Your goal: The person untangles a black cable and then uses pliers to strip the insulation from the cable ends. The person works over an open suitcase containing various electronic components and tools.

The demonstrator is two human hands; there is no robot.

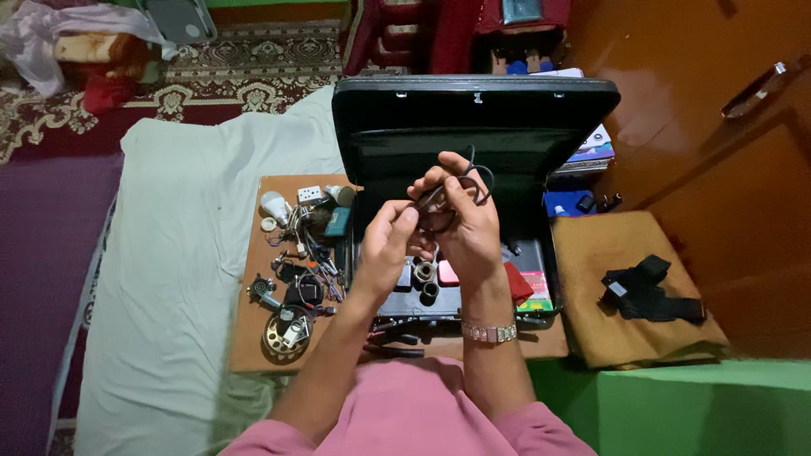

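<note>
Both my hands are raised over an open black briefcase (473,110). My right hand (466,221), with a metal watch on its wrist, grips a small pair of dark scissors (470,180) by the handles. My left hand (389,241) pinches something thin at the scissors' tip; what it is stays too small to tell. Under the hands, the case's tray holds small metal parts (425,274), a pink piece and a red piece.
A wooden board (253,338) carries a light bulb (274,205), tangled wires (308,245), a round metal part (283,333) and other small parts. It rests on a white sheet (177,253). A tan cushion (629,329) with a black strap (646,291) lies right, beside a wooden door.
</note>
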